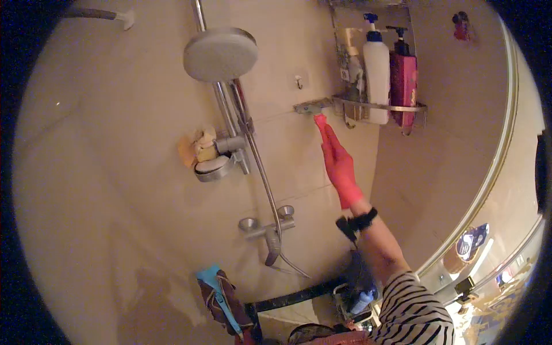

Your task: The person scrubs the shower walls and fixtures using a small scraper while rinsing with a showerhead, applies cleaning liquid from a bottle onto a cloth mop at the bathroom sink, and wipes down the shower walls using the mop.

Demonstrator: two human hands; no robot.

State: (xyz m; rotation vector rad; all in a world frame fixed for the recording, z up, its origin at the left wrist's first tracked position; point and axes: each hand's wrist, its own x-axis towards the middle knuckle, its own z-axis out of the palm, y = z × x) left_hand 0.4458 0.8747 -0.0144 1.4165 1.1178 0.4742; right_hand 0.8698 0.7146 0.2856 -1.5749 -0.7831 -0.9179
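Observation:
My right hand (340, 164), in a pink-red rubber glove, reaches up to the tiled wall. Its fingers are closed around the pink handle of a wide-headed scraper-like tool (312, 107). The greyish head lies across the wall, just left of the wire corner rack (382, 107); whether it is a blade or bristles I cannot make out. A black watch (357, 222) is on my right wrist, above a striped sleeve (417, 313). My left hand is out of view.
The rack holds a white pump bottle (377, 77), a pink pump bottle (404, 83) and a clear one. Left are a shower head (221, 54), its hose, a soap dish (214, 169) and mixer tap (270, 230). A brown-and-blue bag-like object (224, 302) is low down.

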